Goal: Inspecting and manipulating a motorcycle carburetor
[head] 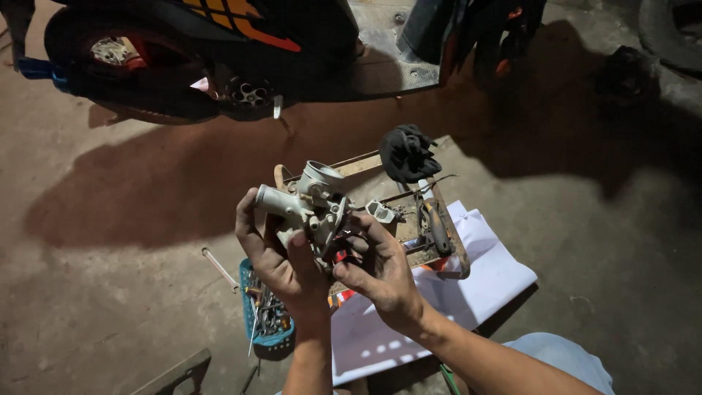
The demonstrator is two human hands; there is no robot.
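Left hand (281, 260), palm up, fingers curled and thumb raised along the near-left side. Right hand (380, 271) meets it from the right, fingertips (358, 245) pinched inward. Both bare forearms rise from the near edge, converging.

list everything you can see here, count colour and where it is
carburetor: one, pale grey metal, held up between both hands at centre
wooden tray: one, brown, on the floor behind the hands, tools in it
black rag: one, bunched at the tray's far end
white sheet: one, spread on the floor under the tray
blue basket: one, low, on the floor under the left wrist, full of small tools
spanner: one, silver, on the floor left of the basket
scooter: one, black with orange stripes, along the top
left hand: cups the carburetor from below
right hand: fingers on the carburetor's lower right side
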